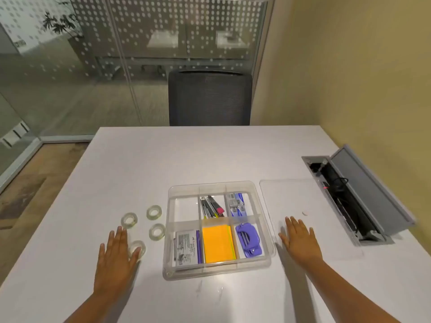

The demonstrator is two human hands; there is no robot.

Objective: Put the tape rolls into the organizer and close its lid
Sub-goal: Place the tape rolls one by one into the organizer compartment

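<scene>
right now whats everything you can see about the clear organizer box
The organizer is a clear, squarish plastic tray with rounded corners, sitting flat and open on the white table between the two hands. Dividers split it into six compartments in two rows. The far left compartment is empty; the others hold staplers, a blue packet, a printed packet, orange sticky notes and a purple hole punch. Its clear lid lies flat on the table to its right. Four tape rolls lie outside it on the left. Neither hand touches it.

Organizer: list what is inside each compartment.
The organizer holds staplers back middle, a blue box back right, a printed packet front left, orange notes front middle, a purple punch front right. Back left is empty. Anything beneath them is hidden.
</scene>
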